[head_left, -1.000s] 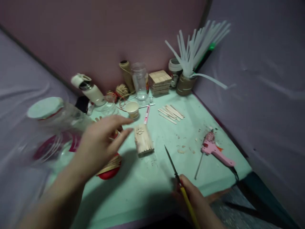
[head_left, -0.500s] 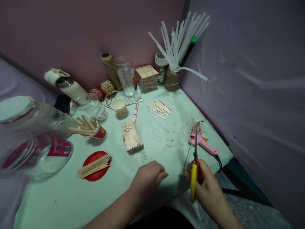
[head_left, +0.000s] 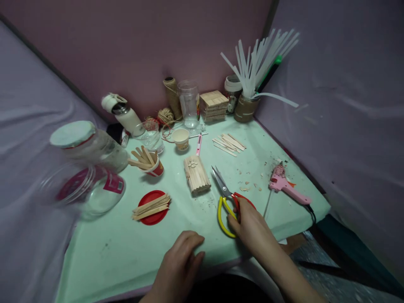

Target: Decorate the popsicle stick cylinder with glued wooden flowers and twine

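Scissors [head_left: 224, 191] sit in my right grip [head_left: 254, 223], which closes around the red handle; the yellow one splays left, the blades slightly parted. Just beside their tips, the stick-covered block [head_left: 197, 177] lies on the desk [head_left: 120, 261]. My left grip [head_left: 180, 257] curls loosely near the front edge, thumb apart. Farther right lies a pink glue gun [head_left: 288, 189].

A craft workspace, with scissors [head_left: 224, 191], glue gun [head_left: 280, 182], twine spool [head_left: 173, 100] and wooden sticks [head_left: 232, 144] about one table [head_left: 123, 256].
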A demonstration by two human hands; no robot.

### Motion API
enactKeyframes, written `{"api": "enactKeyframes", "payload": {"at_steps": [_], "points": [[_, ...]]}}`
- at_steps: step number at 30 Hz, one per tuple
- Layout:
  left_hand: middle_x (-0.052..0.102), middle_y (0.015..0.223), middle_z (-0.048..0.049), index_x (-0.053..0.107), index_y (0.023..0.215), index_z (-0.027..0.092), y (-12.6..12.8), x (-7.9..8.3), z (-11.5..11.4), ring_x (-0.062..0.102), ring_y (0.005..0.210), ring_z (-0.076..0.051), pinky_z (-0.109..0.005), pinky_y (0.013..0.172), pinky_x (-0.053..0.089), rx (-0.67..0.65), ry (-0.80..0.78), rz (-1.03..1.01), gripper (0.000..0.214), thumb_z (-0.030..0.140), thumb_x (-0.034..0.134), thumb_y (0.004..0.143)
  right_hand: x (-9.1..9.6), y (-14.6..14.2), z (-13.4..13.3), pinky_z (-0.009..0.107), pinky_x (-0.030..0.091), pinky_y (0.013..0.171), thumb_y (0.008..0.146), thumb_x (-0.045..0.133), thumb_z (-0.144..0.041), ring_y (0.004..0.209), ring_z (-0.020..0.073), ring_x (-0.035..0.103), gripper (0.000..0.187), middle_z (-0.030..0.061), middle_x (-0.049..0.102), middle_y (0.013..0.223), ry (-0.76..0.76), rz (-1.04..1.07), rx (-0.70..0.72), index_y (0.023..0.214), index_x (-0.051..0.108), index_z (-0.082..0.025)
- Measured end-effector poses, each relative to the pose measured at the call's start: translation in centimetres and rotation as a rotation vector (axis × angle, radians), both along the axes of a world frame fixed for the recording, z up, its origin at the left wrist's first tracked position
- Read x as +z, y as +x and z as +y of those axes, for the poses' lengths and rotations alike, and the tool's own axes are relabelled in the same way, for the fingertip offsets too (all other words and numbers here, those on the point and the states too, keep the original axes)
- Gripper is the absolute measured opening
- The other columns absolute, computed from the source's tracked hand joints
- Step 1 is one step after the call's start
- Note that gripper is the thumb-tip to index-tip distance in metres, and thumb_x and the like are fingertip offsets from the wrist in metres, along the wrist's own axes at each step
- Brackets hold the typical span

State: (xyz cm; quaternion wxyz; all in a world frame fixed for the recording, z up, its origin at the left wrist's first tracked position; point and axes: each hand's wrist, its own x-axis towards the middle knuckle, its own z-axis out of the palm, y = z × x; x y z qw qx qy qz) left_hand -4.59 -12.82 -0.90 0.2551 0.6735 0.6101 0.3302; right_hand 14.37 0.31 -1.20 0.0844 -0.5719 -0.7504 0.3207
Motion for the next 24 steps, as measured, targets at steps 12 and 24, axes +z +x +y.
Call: {"api": "enactKeyframes", "payload": {"at_steps": [12, 24], "points": [[0.069, 0.092, -0.0052, 0.059, 0.104, 0.022, -0.3, -0.4, 0.4, 0.068, 0.084, -0.015, -0.023, 0.074, 0.055, -0.062, 0.157, -0.045, 0.016, 0.014, 0.053, 0.091, 6.9, 2.5, 10.9, 0.033, 0.044, 0.070, 0.088, 0.052, -0.018, 0.088, 0.0280, 0.066, 0.023, 0.0155, 0.069, 0.096, 0.336, -0.423, -0.106, 0.108, 0.057, -0.010], [0.066, 0.093, -0.0074, 0.066, 0.103, 0.022, 0.3, -0.6, 0.1, 0.062, 0.072, -0.015, -0.026, 0.065, 0.052, 0.000, -0.334, -0.439, 0.025, 0.042, 0.055, 0.092, 3.8, 1.3, 27.1, 0.044, 0.055, 0.086, 0.094, 0.061, -0.034, 0.104, 0.0235, 0.064, 0.035, 0.0093, 0.061, 0.125, 0.228, -0.486, 0.039, 0.124, 0.058, -0.017]]}}
